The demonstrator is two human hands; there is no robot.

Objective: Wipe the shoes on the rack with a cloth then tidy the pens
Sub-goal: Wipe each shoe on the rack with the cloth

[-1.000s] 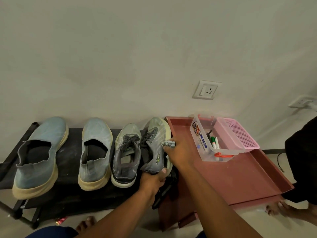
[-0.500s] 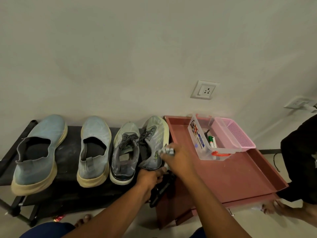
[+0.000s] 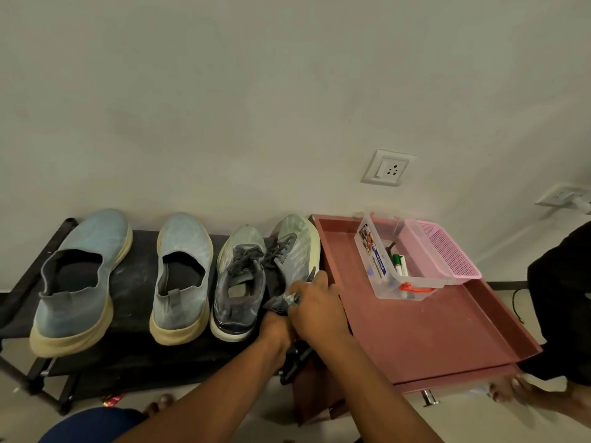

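Shoes: blue slip-on pair (image 3: 80,279) far left of both hands; grey laced pair, one (image 3: 238,282) just left of the hands, the other (image 3: 295,247) tilted under them, all on the black rack (image 3: 134,282).
Left hand (image 3: 276,326): grips the tilted shoe's heel.
Right hand (image 3: 315,306): fingers curled round a small grey cloth (image 3: 291,298), touching that shoe's side.
Pens (image 3: 399,265): right of the hands, inside a clear box (image 3: 377,282) on the red tray (image 3: 415,340).

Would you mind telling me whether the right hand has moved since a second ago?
Yes. The right hand has slid back along the tilted grey sneaker, from beside its laces toward its heel.
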